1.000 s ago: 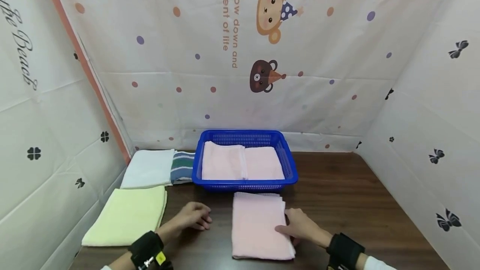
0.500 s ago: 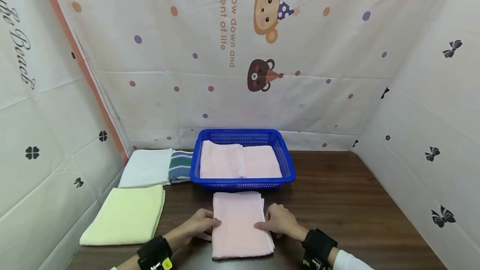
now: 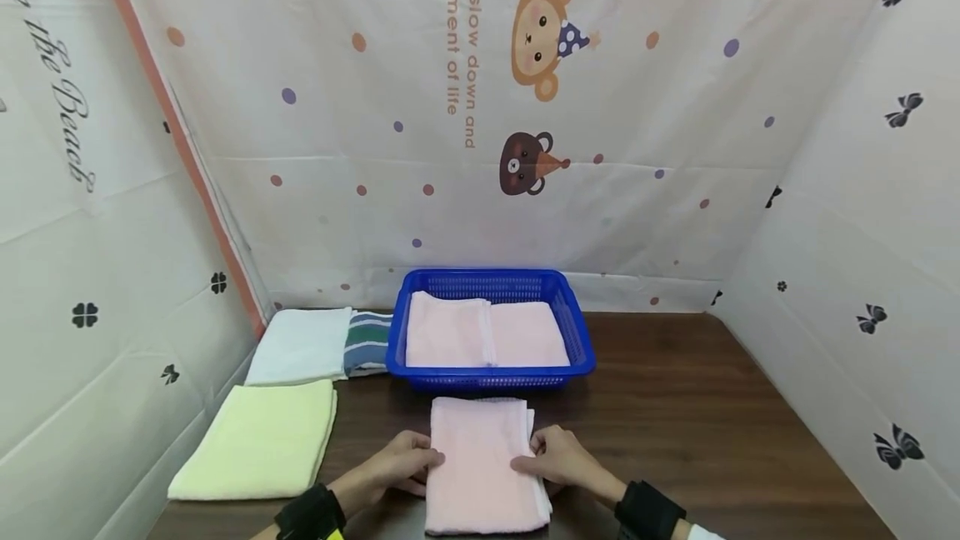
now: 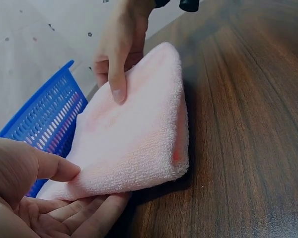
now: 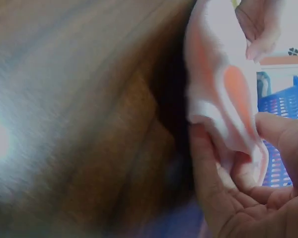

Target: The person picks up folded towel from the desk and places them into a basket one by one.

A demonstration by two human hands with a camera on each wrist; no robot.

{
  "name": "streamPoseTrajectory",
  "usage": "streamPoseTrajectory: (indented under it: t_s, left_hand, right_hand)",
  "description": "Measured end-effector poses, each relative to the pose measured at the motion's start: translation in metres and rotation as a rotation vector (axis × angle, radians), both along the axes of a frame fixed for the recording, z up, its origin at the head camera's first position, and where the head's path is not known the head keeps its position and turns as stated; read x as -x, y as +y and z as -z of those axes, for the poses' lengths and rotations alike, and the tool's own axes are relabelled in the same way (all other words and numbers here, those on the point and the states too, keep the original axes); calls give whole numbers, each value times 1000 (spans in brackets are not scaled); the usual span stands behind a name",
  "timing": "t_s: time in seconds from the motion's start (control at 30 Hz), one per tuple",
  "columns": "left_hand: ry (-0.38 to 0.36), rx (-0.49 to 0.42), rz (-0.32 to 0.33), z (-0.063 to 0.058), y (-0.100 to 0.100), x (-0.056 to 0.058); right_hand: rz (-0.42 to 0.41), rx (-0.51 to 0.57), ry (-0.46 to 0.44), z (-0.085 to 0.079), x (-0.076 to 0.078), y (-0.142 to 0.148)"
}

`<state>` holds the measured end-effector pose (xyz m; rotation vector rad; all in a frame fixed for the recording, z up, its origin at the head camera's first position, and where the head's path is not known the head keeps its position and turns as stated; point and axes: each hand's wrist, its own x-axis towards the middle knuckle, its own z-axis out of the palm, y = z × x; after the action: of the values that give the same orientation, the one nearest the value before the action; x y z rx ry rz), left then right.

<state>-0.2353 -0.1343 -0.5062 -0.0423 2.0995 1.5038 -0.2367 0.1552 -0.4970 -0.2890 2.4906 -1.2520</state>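
Observation:
A folded pink towel (image 3: pixel 480 465) lies in front of the basket, between both hands. My left hand (image 3: pixel 401 463) pinches its left edge, thumb on top and fingers underneath, as the left wrist view shows. On the opposite edge my right hand (image 3: pixel 566 461) grips the towel, its thumb above and fingers among and under the folded layers (image 5: pixel 233 99). The blue plastic basket (image 3: pixel 491 372) stands just behind, with two folded pink towels (image 3: pixel 447 332) side by side in it.
To the left lies a folded yellow towel (image 3: pixel 258 440). Behind it are a folded white towel (image 3: pixel 300 346) and a blue-green striped cloth (image 3: pixel 367 344) against the basket's left side. Printed fabric walls (image 3: pixel 645 232) enclose the brown wooden table (image 3: pixel 675 423) at the back and sides.
The pink towel has shifted left across the table. My left hand has come from beside it to pinch its left edge; my right hand has kept its grip and moved left too.

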Motion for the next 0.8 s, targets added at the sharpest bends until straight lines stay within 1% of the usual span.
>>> streamPoseTrajectory:
  t_s: [0.13, 0.27, 0.33, 0.43, 0.53, 0.63, 0.73, 0.8]
  left_hand:
    - [4, -16, -1, 2, 1, -2]
    - [-2, -33, -21, 4, 0, -4]
    - [-10, -31, -37, 4, 0, -5]
    - [-15, -32, -49, 5, 1, -5]
    - [-3, -47, -50, 6, 5, -5]
    - [12, -73, -52, 7, 7, -5]
    - [-3, -96, -53, 4, 4, -8]
    - [-19, -113, -39, -2, 1, -12]
  right_hand:
    - [74, 111, -114, 3, -5, 4]
    - [141, 216, -233, 5, -7, 8]
    - [145, 240, -284, 6, -8, 11]
    - [122, 283, -343, 8, -8, 14]
    - [108, 343, -351, 11, -8, 14]
    - [106, 388, -324, 10, -6, 13]
    - [95, 382, -297, 3, -7, 13]
    - [69, 382, -276, -4, -10, 14]
